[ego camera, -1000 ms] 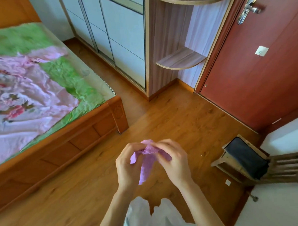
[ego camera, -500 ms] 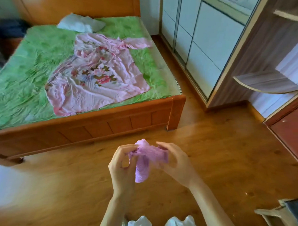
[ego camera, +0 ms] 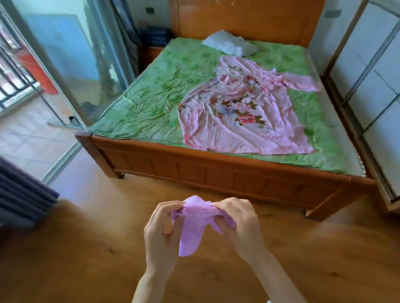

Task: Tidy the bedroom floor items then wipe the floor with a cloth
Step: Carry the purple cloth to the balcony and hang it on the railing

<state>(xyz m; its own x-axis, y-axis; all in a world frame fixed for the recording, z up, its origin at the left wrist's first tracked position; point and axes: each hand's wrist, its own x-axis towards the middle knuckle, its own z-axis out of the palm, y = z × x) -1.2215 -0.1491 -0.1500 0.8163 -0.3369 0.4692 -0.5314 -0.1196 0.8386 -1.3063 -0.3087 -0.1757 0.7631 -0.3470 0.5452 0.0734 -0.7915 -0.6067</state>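
Head view: left hand (ego camera: 161, 234) and right hand (ego camera: 240, 224) both pinch a bunched lilac cloth (ego camera: 194, 224). It hangs above the wooden floor (ego camera: 73, 257), near the bed (ego camera: 218, 173)

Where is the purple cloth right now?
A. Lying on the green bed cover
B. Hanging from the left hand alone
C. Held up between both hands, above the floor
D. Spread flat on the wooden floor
C: the purple cloth is bunched between the left hand and the right hand, both with a grip on its top edge, its tail hanging above the wooden floor.
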